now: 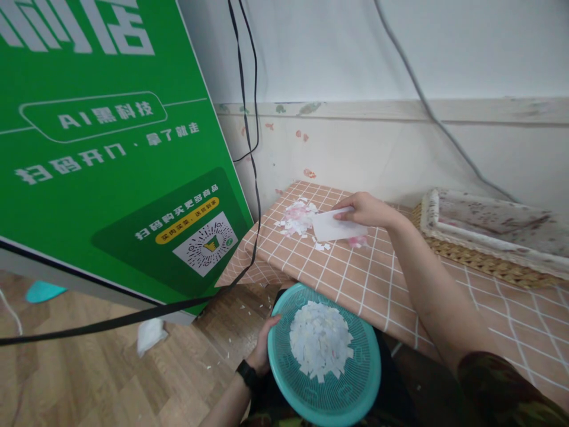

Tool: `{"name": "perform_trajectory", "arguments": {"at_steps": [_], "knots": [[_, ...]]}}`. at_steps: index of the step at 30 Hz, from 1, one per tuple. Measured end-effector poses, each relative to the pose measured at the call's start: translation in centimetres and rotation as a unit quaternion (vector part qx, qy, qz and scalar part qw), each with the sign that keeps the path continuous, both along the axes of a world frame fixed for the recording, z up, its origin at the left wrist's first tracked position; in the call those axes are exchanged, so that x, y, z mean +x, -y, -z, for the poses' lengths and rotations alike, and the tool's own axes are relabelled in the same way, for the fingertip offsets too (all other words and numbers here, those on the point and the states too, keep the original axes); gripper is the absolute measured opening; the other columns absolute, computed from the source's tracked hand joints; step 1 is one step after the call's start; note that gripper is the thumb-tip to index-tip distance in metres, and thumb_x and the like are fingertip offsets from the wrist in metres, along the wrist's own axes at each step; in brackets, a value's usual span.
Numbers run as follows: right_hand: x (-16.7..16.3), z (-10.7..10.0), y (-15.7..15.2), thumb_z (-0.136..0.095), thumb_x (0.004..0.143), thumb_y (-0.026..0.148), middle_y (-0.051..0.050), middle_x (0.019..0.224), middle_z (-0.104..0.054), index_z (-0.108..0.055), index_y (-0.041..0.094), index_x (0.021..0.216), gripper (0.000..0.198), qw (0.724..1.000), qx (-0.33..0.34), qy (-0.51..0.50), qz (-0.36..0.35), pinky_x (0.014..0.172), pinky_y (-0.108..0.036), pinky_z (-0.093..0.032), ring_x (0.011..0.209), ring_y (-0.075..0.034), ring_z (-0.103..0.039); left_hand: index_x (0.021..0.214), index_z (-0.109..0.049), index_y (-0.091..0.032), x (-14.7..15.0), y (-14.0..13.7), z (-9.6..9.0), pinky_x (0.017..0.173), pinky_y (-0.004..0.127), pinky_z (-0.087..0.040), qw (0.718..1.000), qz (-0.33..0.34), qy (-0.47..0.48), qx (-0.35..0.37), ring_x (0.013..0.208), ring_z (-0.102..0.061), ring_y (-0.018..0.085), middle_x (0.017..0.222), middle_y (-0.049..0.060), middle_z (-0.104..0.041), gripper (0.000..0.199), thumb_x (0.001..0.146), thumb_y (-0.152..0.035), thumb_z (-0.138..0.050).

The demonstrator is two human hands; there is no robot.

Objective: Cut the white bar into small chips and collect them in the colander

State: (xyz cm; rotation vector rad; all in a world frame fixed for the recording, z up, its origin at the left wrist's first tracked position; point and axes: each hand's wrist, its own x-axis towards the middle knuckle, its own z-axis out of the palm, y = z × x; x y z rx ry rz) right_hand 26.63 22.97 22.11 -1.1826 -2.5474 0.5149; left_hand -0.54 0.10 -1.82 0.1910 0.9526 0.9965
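My left hand [265, 338] grips the left rim of a round teal plastic basket [365, 379], held low at the table's front edge. A heap of small white paper pieces [320, 338] lies in the basket. Over the table, my right hand [362, 210] is closed on a white sheet of stiff-looking paper [331, 227], thumb on top. Beside the sheet's left edge sits a pile of white and pinkish paper scraps [297, 217]. A few more scraps [322, 245] lie by its lower edge, and a pink bit [358, 241] shows beneath it.
The table wears a brown checked cloth [355, 279]. A lined woven basket [480, 252] stands at the right by the wall. On the left rises a green panel [133, 148] with white lettering. A black strap [254, 207] hangs across the table's left corner. A white crumpled thing [151, 336] lies on the floor.
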Motion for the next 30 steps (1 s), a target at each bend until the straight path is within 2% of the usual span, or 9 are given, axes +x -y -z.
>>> {"name": "perform_trajectory", "arguments": {"at_steps": [3,8,18,24,30], "knots": [[0.2,-0.3,0.2,-0.055,0.076,0.030,-0.002,0.091,-0.070,-0.069,0.021,0.102,0.031,1.000,-0.023,-0.008,-0.009,0.064,-0.025,-0.045,0.075,-0.016,-0.062,0.086,-0.067,-0.009,0.1,0.0,0.1,0.067,0.031,-0.046,1.000,0.005,-0.001,-0.005,0.063,-0.063,0.020,0.076,0.010,-0.071,0.034,0.077,-0.039,-0.056],[1.3,-0.5,-0.1,-0.056,0.075,0.030,-0.003,0.091,-0.070,-0.070,0.020,0.098,0.029,1.000,0.002,0.010,0.030,0.066,-0.026,-0.046,0.077,-0.018,-0.062,0.091,-0.066,-0.007,0.1,0.0,0.0,0.073,0.033,-0.046,1.000,0.006,0.003,0.006,0.068,-0.064,0.021,0.081,0.012,-0.071,0.038,0.076,-0.041,-0.057],[1.5,-1.0,0.4,-0.056,0.076,0.032,-0.002,0.091,-0.071,-0.070,0.022,0.099,0.029,0.999,-0.024,0.022,0.004,0.064,-0.026,-0.047,0.076,-0.017,-0.062,0.081,-0.066,-0.010,0.0,0.2,0.1,0.064,0.028,-0.045,1.000,-0.011,-0.008,0.007,0.060,-0.060,0.017,0.070,0.006,-0.070,0.031,0.076,-0.039,-0.058],[1.3,-0.9,0.5,-0.056,0.076,0.032,-0.002,0.092,-0.070,-0.069,0.022,0.100,0.030,0.996,-0.082,0.007,-0.025,0.061,-0.025,-0.047,0.075,-0.017,-0.062,0.080,-0.068,-0.011,0.2,0.1,-0.5,0.063,0.029,-0.045,1.000,-0.024,-0.019,-0.006,0.057,-0.058,0.016,0.064,0.004,-0.068,0.028,0.073,-0.037,-0.061],[0.9,-0.5,0.3,-0.056,0.075,0.031,-0.002,0.089,-0.070,-0.070,0.020,0.099,0.029,0.999,-0.039,0.002,-0.002,0.061,-0.025,-0.046,0.073,-0.016,-0.062,0.076,-0.067,-0.011,0.1,0.1,-0.2,0.063,0.029,-0.044,0.999,-0.028,-0.025,-0.014,0.058,-0.059,0.016,0.067,0.005,-0.069,0.028,0.070,-0.038,-0.063]]}}
